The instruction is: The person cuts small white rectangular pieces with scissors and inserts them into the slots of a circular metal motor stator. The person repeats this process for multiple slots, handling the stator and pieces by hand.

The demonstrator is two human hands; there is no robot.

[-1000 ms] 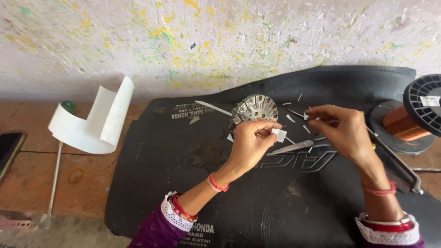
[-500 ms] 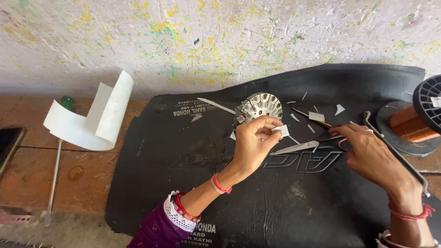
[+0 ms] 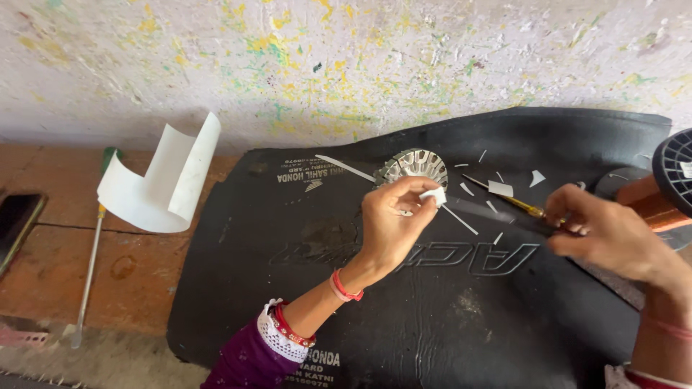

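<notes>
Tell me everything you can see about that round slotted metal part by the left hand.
The round metal part is a grey disc-shaped core with radial slots around its rim. It lies on the black mat near the wall, among white paper scraps. The left hand, pinching a small white paper piece, overlaps its lower edge; contact is unclear.

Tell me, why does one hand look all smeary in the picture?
Head view: the right hand is motion-blurred, its edges soft; the left hand and its small white piece look sharper. Light is soft daylight with faint shadows on the black mat.
</notes>
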